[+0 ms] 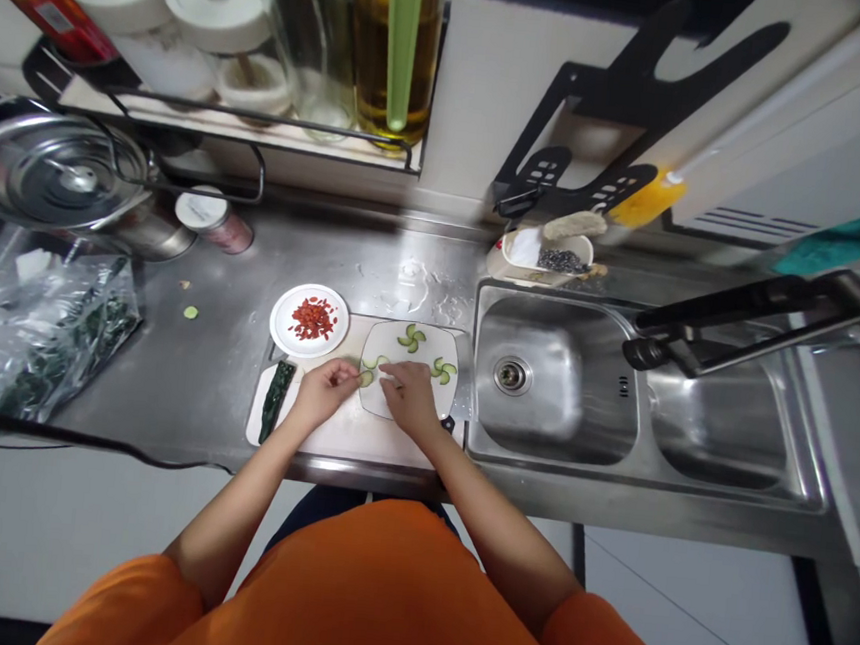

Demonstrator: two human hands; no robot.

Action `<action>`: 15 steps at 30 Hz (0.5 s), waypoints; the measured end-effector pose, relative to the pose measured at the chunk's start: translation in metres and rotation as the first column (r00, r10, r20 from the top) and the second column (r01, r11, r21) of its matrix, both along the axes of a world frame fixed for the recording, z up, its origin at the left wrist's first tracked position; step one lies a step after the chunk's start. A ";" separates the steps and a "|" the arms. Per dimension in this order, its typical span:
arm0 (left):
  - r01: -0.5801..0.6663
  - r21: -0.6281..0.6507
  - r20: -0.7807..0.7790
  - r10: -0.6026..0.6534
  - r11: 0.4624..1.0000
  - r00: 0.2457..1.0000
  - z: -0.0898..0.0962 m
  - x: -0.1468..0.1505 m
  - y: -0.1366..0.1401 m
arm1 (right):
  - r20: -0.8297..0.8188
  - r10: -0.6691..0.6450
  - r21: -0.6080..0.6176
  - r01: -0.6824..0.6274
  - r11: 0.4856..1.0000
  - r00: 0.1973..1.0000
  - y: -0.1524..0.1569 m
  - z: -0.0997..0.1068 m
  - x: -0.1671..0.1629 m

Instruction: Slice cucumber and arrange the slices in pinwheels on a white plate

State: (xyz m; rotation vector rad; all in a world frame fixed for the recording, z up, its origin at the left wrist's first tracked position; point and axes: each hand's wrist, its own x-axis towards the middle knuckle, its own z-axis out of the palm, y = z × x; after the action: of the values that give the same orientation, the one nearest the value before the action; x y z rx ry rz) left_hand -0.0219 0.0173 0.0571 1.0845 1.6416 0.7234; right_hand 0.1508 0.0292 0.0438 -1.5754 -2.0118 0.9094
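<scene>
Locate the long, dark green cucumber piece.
In the head view, the cucumber piece lies at the left end of the white rectangular cutting board, below the round white plate and left of the left hand.

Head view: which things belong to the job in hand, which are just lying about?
In the job, probably:
- green slices
- square plate
- cutting board
- cucumber

Lying about, apparently:
- plastic bag
- pot
- small tub
- oil bottle

Unclear: red pieces.

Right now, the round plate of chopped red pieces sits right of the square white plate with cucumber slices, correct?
No: in the head view, the round plate of chopped red pieces sits left of the square white plate with cucumber slices.
</scene>
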 end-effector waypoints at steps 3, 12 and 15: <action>0.007 -0.064 0.171 0.004 0.998 0.985 0.004 0.007 0.001 | -0.113 -0.036 -0.089 0.026 0.996 0.993 0.006 0.006 -0.004; -0.060 -0.335 0.383 0.194 0.940 0.903 0.006 0.010 0.000 | -0.190 -0.098 -0.189 0.062 0.980 0.977 0.006 0.025 0.006; -0.030 -0.503 0.411 0.269 0.864 0.871 0.004 0.012 0.000 | -0.190 -0.039 -0.122 0.016 0.992 0.981 0.004 0.028 0.008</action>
State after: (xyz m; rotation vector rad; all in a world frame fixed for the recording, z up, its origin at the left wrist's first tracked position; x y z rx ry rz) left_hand -0.0098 0.0177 0.0611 0.3730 1.3811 0.5725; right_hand 0.1593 0.0329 0.0723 -1.5096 -1.8269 1.1447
